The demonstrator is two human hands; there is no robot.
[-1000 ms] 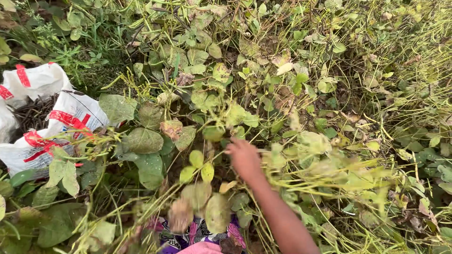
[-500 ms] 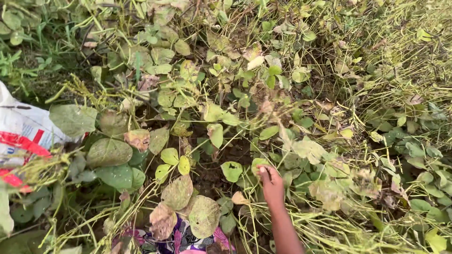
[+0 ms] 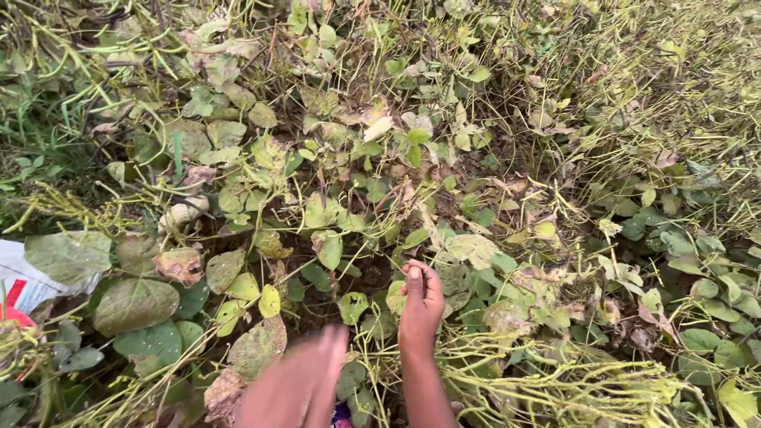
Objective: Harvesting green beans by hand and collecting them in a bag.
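Observation:
My right hand [image 3: 421, 305] reaches forward into a low tangle of bean plants [image 3: 333, 198]. Its fingers are curled shut, the fingertips pinched together among green and yellowing leaves [image 3: 472, 249]; I cannot make out anything inside the pinch. My left hand [image 3: 300, 382] is a motion-blurred shape at the bottom edge, left of the right forearm, above broad spotted leaves [image 3: 258, 345]. Its fingers cannot be read. Thin pale-green pods and stalks [image 3: 555, 384] lie in a mat just right of my right wrist.
A white sack with red markings [image 3: 22, 287] pokes in at the left edge, partly under big round leaves [image 3: 135, 305]. Dense vines, dry stalks and grass cover the ground everywhere, thickest at the upper right [image 3: 674, 95].
The view has swung right, pushing the sack to the left edge. My right hand has closed its fingers low in the plants. My left hand has come into view at the bottom.

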